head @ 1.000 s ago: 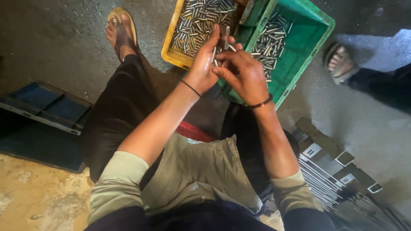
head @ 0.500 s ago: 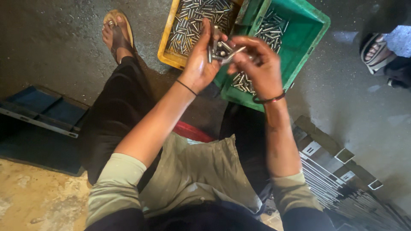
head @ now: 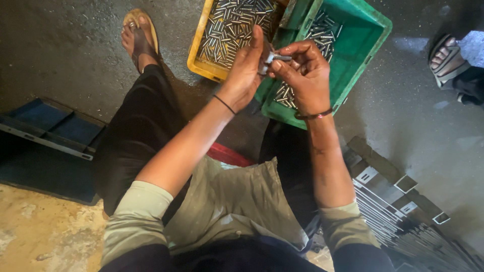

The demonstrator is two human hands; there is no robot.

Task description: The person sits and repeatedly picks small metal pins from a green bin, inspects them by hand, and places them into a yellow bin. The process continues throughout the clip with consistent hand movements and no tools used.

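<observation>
We see the left hand and right hand together gripping a small metal pin. Below lie a yellow crate and a green crate of pins.

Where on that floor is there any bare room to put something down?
Bare concrete lies left of the yellow crate, beyond the sandalled foot, and right of the green crate, before another person's foot. Crowded: both crates hold metal pins, both hands work above them, and stacked metal brackets fill the lower right.
</observation>
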